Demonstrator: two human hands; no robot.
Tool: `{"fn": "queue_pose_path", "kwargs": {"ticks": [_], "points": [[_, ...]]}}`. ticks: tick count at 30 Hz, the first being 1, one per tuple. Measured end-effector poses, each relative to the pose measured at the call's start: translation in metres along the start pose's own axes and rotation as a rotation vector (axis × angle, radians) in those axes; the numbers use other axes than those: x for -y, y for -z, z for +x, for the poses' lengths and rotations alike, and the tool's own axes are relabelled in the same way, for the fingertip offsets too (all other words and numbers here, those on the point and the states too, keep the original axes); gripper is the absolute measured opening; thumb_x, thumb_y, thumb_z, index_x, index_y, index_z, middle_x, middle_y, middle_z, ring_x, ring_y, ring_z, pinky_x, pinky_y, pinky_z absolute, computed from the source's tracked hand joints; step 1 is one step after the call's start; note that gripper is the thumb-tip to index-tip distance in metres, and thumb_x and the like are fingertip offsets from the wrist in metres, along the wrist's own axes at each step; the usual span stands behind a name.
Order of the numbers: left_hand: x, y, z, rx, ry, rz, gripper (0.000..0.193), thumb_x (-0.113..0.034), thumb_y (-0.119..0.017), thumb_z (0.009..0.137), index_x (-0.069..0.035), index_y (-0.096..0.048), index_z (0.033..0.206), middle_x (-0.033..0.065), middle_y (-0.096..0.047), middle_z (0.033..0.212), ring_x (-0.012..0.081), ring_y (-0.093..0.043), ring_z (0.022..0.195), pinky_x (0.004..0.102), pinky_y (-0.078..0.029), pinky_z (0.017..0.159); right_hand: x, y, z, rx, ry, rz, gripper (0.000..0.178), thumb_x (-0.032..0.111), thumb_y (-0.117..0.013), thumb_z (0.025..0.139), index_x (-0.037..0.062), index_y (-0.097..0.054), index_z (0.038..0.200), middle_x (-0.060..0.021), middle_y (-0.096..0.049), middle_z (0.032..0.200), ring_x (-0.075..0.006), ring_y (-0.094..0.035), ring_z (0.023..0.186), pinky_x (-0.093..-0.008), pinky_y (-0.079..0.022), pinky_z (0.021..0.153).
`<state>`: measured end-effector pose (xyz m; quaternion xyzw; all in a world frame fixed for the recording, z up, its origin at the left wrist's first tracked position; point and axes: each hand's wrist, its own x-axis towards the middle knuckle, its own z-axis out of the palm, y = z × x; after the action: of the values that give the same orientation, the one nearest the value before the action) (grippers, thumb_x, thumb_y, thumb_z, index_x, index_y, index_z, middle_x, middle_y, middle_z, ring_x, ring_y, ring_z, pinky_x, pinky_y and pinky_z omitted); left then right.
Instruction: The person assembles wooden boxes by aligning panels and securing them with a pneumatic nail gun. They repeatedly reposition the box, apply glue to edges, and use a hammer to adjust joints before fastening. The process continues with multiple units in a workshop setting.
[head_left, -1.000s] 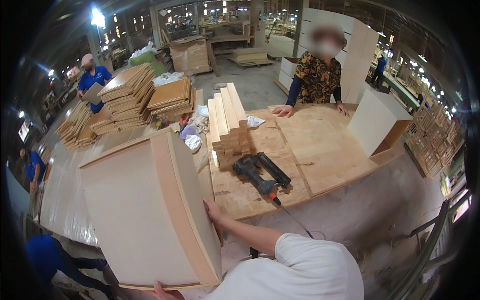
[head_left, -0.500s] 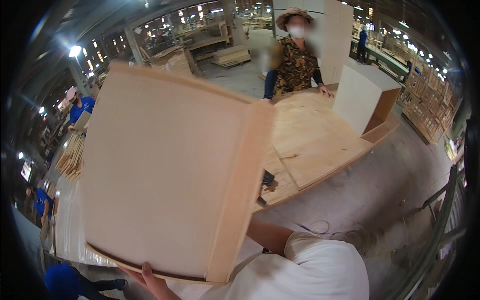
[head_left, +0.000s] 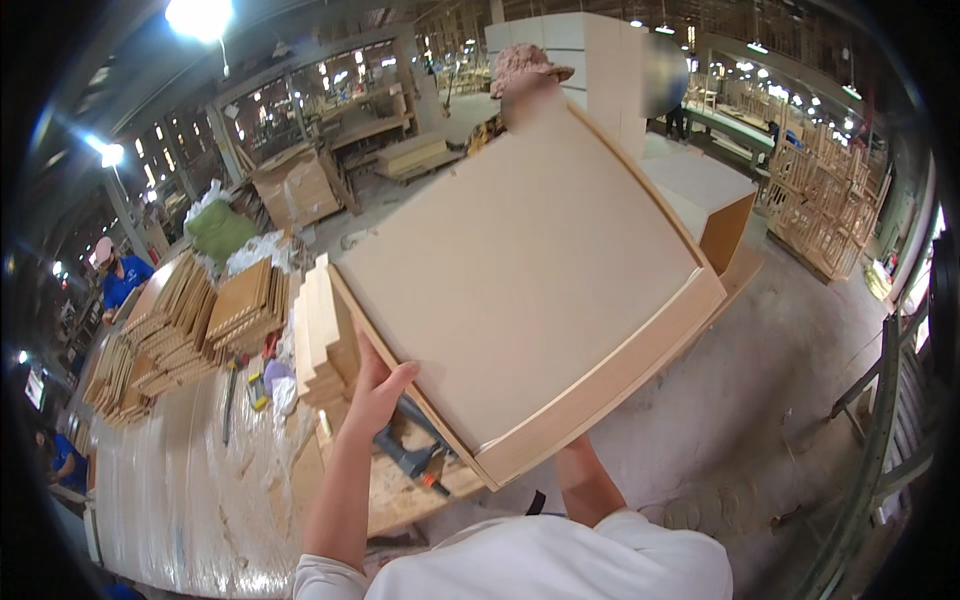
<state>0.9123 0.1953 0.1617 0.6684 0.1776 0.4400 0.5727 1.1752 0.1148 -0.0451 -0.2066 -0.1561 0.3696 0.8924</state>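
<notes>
A large pale panel with raised light-wood edges [head_left: 520,260] is held up in front of me, tilted, its near corner low and its far part reaching up toward the person opposite. My left hand [head_left: 378,388] is closed on its left edge, the thumb over the rim and the fingers behind. From below, my right forearm runs up behind the near edge, so the panel hides my right hand and its fingers. Beneath the left edge, on the plywood bench, lies a dark grey power tool with an orange fitting [head_left: 412,458].
A person in a patterned hat [head_left: 528,70] stands across the bench, mostly behind the panel. A box-shaped cabinet piece [head_left: 705,195] sits at the bench's right end. Stacked wooden strips [head_left: 325,340] stand left of my hand. Piled boards [head_left: 175,325] rest on a plastic-wrapped stack [head_left: 170,490].
The panel has swung from the left to the right and turned, its broad wooden edge now toward me. My left hand has come up along its left edge. The view has shifted, showing more of the left side.
</notes>
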Motion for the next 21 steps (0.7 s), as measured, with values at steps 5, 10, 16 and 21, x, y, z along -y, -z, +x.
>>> {"fn": "queue_pose_path", "kwargs": {"ticks": [5, 10, 16, 21], "points": [[0.043, -0.029, 0.098, 0.126, 0.218, -0.033, 0.1, -0.004, -0.055, 0.086, -0.016, 0.021, 0.148, 0.0119, -0.026, 0.147, 0.0224, -0.047, 0.12, 0.0341, -0.053, 0.085, 0.033, 0.036, 0.064, -0.104, 0.362, -0.03, 0.055, 0.036, -0.034, 0.101, 0.0016, -0.026, 0.144, -0.014, -0.038, 0.143, -0.0254, -0.04, 0.127, -0.0372, -0.03, 0.108], [0.071, -0.042, 0.167, 0.011, 0.482, 0.091, 0.095, -0.01, -0.055, 0.087, -0.025, 0.015, 0.149, 0.0111, -0.046, 0.122, 0.0214, -0.059, 0.095, 0.0393, -0.06, 0.062, 0.024, 0.018, 0.081, -0.548, 0.357, -0.34, 0.055, 0.03, -0.034, 0.102, 0.0007, -0.022, 0.147, -0.0167, -0.026, 0.151, -0.0267, -0.026, 0.139, -0.0366, -0.021, 0.114], [0.089, -0.022, 0.169, -0.007, 0.555, 0.094, 0.088, -0.037, -0.058, 0.091, -0.015, 0.002, 0.15, 0.0172, -0.032, 0.146, 0.0364, -0.049, 0.12, 0.0474, -0.052, 0.087, 0.021, 0.01, 0.087, -0.441, 0.341, -0.615, 0.057, 0.021, -0.04, 0.099, -0.0052, -0.019, 0.146, -0.0201, -0.025, 0.151, -0.028, -0.026, 0.138, -0.0365, -0.019, 0.114], [0.122, 0.026, 0.061, 0.094, 0.56, -0.004, 0.057, -0.041, -0.051, 0.097, -0.013, -0.035, 0.144, 0.0126, -0.052, 0.134, 0.0232, -0.057, 0.115, 0.0378, -0.048, 0.091, 0.048, 0.043, 0.063, -0.287, 0.319, -0.678, 0.05, 0.024, -0.042, 0.1, -0.0004, -0.031, 0.142, -0.0143, -0.039, 0.14, -0.0242, -0.038, 0.128, -0.0353, -0.028, 0.109]]}}
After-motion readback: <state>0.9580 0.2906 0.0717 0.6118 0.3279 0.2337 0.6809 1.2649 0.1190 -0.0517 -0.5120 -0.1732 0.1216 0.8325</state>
